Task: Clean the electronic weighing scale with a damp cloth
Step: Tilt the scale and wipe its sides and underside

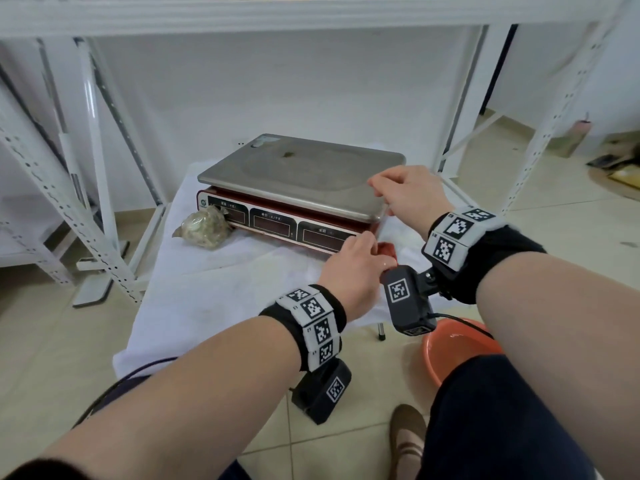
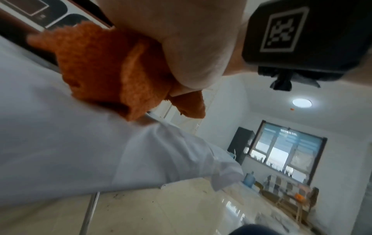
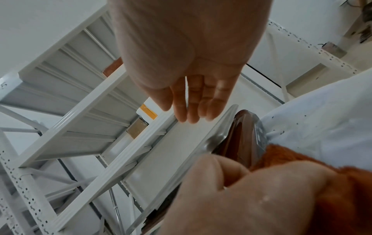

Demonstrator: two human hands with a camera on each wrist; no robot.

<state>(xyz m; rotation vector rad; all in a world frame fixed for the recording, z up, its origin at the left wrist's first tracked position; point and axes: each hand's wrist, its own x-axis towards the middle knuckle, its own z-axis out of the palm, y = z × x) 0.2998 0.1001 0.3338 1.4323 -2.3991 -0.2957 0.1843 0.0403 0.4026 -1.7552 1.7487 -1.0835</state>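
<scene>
Head view: the left hand (image 1: 353, 268) bunches the orange cloth (image 1: 387, 251) just beneath the scale (image 1: 298, 181) front's right end, right hand (image 1: 408, 192) loose-fingered above its platter corner. Left wrist view: curled fingers (image 2: 191, 52) clamp the cloth. Right wrist view: straight fingers (image 3: 193, 103) hover off the platter edge, so a hard wipe may shove the unsteadied scale.

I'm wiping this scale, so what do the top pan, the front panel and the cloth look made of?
Weighing pan: likely brushed stainless steel, dull grey sheen with rolled edge. Front panel: glossy red plastic, it seems. Orange cloth gripped by the left hand: fuzzy terry or microfibre, nubby pile.
</scene>
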